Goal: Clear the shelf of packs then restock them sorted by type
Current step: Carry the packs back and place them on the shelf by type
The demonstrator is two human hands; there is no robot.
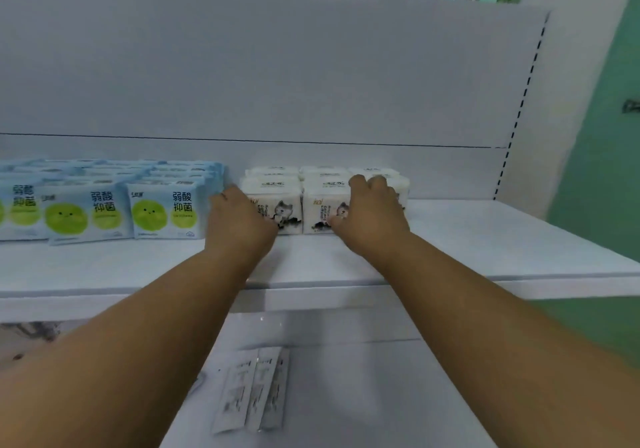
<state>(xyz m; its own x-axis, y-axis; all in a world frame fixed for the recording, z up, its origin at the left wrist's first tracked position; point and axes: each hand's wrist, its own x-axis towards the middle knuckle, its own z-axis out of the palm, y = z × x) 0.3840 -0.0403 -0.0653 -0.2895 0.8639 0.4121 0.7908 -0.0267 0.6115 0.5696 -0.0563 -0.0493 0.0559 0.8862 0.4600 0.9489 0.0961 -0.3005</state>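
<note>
While both hands are at the white packs point(313, 202), the right hand point(372, 214) has its fingers curled over the top of the pack at the right end of that block, with the thumb low on the front face, so it seems to grip this pack. The left hand point(240, 219) lies against the left end of the block; its fingers go between the white packs and the blue packs point(104, 202) and are hidden, so I cannot tell how far they close. The block stands on the shelf point(467, 240), its long axis running left to right along the back wall, directly ahead of both hands. Left of the white packs, the blue packs form their own rows, almost touching them. Right of the white packs the shelf is bare. I judge that the coming move is a squeeze or slide along this axis. Below the shelf, three thin sachets point(252, 388) lie on a lower surface.
</note>
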